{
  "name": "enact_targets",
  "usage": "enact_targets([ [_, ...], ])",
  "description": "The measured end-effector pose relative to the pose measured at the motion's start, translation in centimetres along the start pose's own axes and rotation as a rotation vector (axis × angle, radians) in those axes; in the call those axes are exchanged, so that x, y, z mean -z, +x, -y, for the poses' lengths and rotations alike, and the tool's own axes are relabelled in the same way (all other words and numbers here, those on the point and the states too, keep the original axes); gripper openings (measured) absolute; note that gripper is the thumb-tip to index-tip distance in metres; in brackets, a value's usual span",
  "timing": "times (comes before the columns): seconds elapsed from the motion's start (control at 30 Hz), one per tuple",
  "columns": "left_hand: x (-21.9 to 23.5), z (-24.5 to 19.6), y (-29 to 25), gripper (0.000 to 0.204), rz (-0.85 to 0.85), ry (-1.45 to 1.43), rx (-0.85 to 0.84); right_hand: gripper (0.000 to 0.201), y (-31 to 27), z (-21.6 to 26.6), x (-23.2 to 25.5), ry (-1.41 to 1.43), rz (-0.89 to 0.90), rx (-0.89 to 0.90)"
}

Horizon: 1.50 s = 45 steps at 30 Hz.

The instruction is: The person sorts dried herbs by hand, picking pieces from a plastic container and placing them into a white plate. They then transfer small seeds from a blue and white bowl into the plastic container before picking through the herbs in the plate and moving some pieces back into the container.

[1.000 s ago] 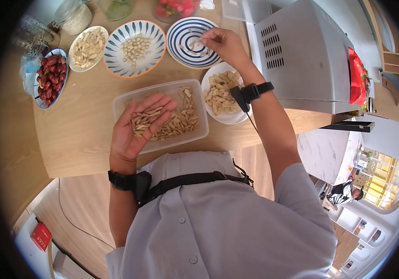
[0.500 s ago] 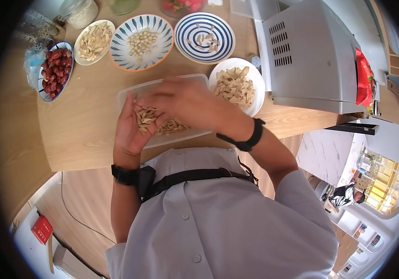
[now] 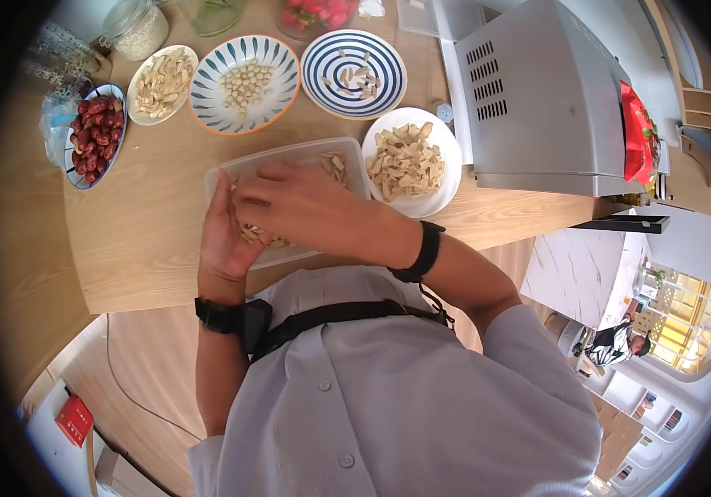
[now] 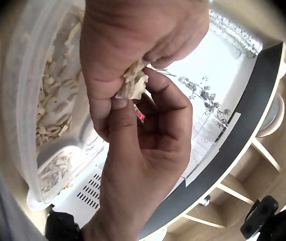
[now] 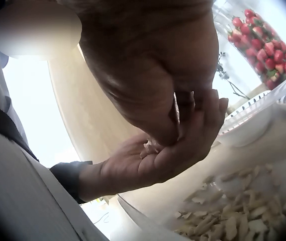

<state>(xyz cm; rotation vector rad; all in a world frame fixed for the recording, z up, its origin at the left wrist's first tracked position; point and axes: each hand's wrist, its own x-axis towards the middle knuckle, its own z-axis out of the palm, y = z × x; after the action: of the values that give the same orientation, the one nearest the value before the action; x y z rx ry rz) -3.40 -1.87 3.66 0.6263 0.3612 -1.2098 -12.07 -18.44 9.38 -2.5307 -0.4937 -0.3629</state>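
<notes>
Closest to the person, the left hand (image 3: 224, 240) is cupped palm-up over the near edge of the clear plastic tub (image 3: 347, 153), fingers curled round a small heap of pale sliced pieces (image 4: 133, 83), and the right hand (image 3: 289, 203) lies across it from above, fingertips pinching into that heap. The risk I see is spillage: the cupped palm is shallow and tipped toward the tub's rim, so a careless pinch could flick slices over the near wall onto the desk (image 3: 148, 232) or down the person's shirt, and several could come up together, since they cling in a clump. The slices themselves are thin slivers lying every way in the palm, with no shared direction; the tub that holds the rest has its long axis running left to right along the desk edge. Just past it on the right sits a white plate (image 3: 448, 161) heaped with similar slices, and farther back a striped blue plate (image 3: 393, 62) with a few pieces, a patterned bowl (image 3: 206, 79) of pale round seeds, a smaller dish of slices (image 3: 161, 83) and a bowl of red dates (image 3: 94, 132).
</notes>
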Motion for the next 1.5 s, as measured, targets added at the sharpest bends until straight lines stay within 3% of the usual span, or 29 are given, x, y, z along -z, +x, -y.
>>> enact_targets([
  [0.17,0.2,-0.2,-0.1,0.057,0.065,-0.022,0.032,0.021,0.1,0.4,0.3,-0.002,0.036,-0.025],
  [0.27,-1.5,-0.1,-0.6,0.055,-0.012,0.024,0.015,0.022,0.3,0.5,0.4,-0.050,0.074,-0.030],
  [0.37,0.2,-0.1,0.0,0.056,0.090,-0.011,0.040,0.023,0.5,0.3,0.2,-0.052,0.092,-0.013],
  [0.5,0.9,-0.2,0.3,0.056,0.094,-0.019,0.050,0.021,0.8,-0.1,0.5,0.004,0.116,-0.005],
  [0.57,0.7,-0.5,0.0,0.057,0.128,-0.037,0.084,0.017,0.7,-0.5,1.2,0.126,0.074,-0.029],
  [0.67,-1.2,0.0,-0.5,0.057,-0.038,0.098,0.019,0.015,0.6,-1.5,1.3,0.369,0.086,-0.153],
  [0.77,0.3,0.0,0.2,0.050,0.264,-0.045,0.030,0.018,0.6,-1.9,1.7,0.538,0.087,-0.258],
  [1.0,-1.2,0.1,-0.4,0.055,0.197,0.045,0.004,0.021,0.0,-2.5,2.6,0.705,0.058,-0.378],
  [1.1,-1.4,0.1,-0.5,0.059,0.280,0.060,-0.002,0.016,-0.3,-3.0,2.8,1.046,0.017,-0.653],
  [1.17,-1.3,-0.1,-0.3,0.062,0.432,0.058,0.005,0.015,-0.9,-4.4,2.6,1.104,-0.041,-0.605],
  [1.2,-1.5,0.0,-0.4,0.065,0.357,0.079,-0.001,0.014,-1.2,-5.1,2.7,1.130,-0.069,-0.581],
  [1.27,-3.1,0.1,-0.9,0.070,0.211,0.119,-0.009,0.015,-1.7,-6.4,3.7,0.971,-0.097,-0.603],
  [1.4,-3.1,0.1,-1.1,0.069,0.262,0.096,-0.012,0.014,-3.0,-10.0,6.0,0.686,-0.174,-0.722],
  [1.5,-3.2,0.1,-0.9,0.067,0.306,0.077,-0.008,0.012,-4.3,-14.4,5.5,0.565,-0.261,-0.638],
])
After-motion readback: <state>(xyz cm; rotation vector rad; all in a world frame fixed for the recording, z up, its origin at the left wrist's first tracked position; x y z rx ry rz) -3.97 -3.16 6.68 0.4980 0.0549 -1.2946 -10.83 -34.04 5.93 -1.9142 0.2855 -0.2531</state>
